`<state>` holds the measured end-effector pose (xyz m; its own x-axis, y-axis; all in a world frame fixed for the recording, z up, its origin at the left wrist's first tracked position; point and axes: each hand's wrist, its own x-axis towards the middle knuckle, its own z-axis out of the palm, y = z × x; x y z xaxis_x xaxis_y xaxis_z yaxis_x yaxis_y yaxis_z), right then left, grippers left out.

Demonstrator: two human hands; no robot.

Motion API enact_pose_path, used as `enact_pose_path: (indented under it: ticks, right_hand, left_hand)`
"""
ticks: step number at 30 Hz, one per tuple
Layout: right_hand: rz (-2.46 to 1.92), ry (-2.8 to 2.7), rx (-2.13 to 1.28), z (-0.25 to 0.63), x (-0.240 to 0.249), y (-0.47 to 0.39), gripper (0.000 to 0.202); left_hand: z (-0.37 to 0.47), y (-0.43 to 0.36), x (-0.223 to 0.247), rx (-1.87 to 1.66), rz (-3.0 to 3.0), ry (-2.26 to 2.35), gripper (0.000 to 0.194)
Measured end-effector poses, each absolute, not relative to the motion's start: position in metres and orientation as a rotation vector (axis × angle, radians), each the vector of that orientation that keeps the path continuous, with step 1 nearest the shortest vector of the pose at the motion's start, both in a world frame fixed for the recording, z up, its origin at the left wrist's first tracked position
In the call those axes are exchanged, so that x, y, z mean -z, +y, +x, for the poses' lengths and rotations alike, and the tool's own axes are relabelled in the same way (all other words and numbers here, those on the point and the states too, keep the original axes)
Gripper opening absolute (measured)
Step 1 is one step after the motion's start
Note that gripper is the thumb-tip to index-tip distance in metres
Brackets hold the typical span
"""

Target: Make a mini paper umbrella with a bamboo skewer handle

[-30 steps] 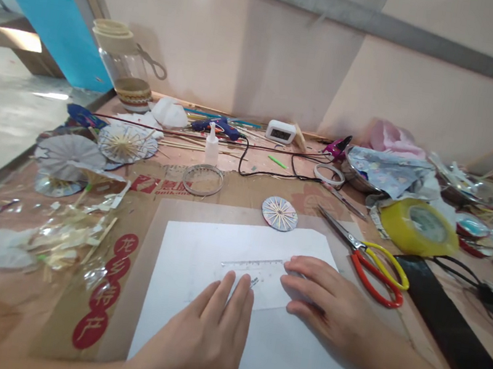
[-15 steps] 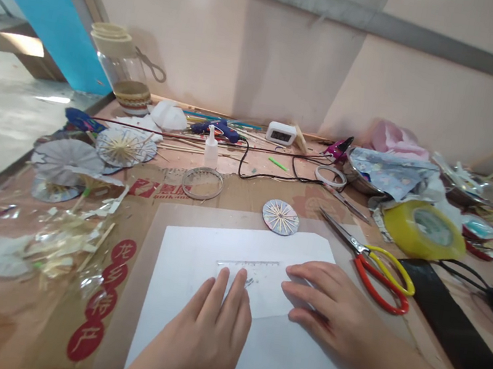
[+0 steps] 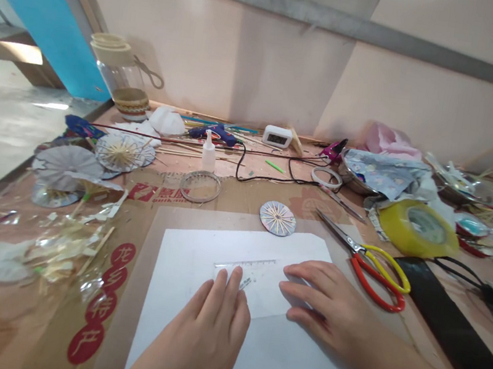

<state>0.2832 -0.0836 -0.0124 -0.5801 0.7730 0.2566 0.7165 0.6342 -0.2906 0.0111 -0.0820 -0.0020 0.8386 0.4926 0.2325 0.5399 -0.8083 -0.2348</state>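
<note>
A clear plastic ruler (image 3: 261,283) lies flat on a white sheet of paper (image 3: 190,244). My left hand (image 3: 210,322) rests over the ruler's left part, fingers stretched out and pressing down on it. At the ruler's right end my right hand (image 3: 329,310) touches it with spread fingertips. Beyond the paper's far edge is a small round disc with thin radiating sticks (image 3: 278,218). Scissors with one red and one yellow handle (image 3: 377,271) lie to the right of the paper, blades partly apart.
Yellow tape roll (image 3: 417,229) and a black flat object (image 3: 449,322) are at the right. Behind stand a small white bottle (image 3: 208,155), a clear ring (image 3: 200,187), a digital clock (image 3: 277,136) and a glue gun (image 3: 214,134). Pleated discs (image 3: 66,168) and plastic scraps (image 3: 64,243) lie left.
The camera view has shifted slightly. Both hands keep their places on the ruler, and nothing on the table has visibly moved.
</note>
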Motion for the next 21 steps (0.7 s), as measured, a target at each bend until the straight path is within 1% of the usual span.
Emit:
enact_pose_path:
  ticks: [21]
  right_hand:
    - [-1.178, -2.479, -0.258, 0.2800, 0.0104, -0.0837, 0.020]
  left_hand:
    - [0.0104, -0.0819, 0.0052, 0.244, -2.675, -0.745, 0.035]
